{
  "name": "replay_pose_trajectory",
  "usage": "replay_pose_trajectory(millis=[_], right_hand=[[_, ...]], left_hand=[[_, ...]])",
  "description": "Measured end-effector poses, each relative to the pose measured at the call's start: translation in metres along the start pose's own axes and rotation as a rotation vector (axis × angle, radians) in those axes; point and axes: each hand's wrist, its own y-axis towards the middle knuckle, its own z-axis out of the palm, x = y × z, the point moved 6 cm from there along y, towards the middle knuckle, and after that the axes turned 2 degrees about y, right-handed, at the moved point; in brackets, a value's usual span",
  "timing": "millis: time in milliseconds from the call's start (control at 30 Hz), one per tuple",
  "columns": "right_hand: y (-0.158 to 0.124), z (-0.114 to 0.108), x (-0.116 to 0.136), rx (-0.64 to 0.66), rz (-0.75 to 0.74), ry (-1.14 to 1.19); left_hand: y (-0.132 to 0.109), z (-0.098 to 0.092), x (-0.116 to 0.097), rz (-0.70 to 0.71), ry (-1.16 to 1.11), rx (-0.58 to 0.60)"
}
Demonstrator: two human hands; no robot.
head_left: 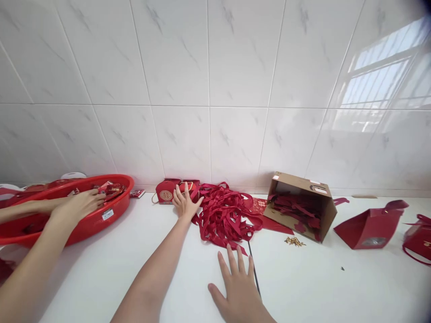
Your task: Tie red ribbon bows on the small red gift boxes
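Note:
My left hand (185, 202) reaches to the wall side of the white table, fingers spread over a small red box with a gold-coloured trim (191, 185). I cannot tell how firmly it touches the box. Another red box with a round gold emblem (166, 195) stands just left of it. To the right of this hand lies a tangled heap of dark red ribbons (224, 215). My right hand (239, 287) is open, palm down with fingers apart, just in front of the heap and holding nothing.
At left, another person's hands (79, 208) reach into a red basin (117, 215) holding red packets. Rightward are a tipped cardboard box (326, 215) with red pieces inside, small gold-coloured pieces (294, 242), a red paper bag (373, 226) and another red bag (419, 237). A tiled wall (235, 148) stands behind.

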Motion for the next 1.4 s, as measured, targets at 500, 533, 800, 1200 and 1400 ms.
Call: replay_pose_trajectory(millis=[500,533,800,1200,1400], right_hand=[[0.000,0.003,-0.001,0.013,0.006,-0.009],[0.000,0.003,-0.001,0.014,0.007,-0.005],[0.000,0.002,-0.001,0.015,0.009,0.015],[0.001,-0.005,0.000,0.013,0.036,0.028],[-0.001,-0.014,0.006,0.013,0.065,-0.045]], left_hand=[[0.006,0.019,0.004,-0.032,0.018,0.043],[0.006,0.019,0.004,-0.032,0.010,0.051],[0.009,0.025,0.007,0.023,-0.082,0.010],[0.010,0.013,0.012,0.015,-0.256,-0.117],[-0.020,-0.044,0.004,0.143,-0.382,-0.278]])
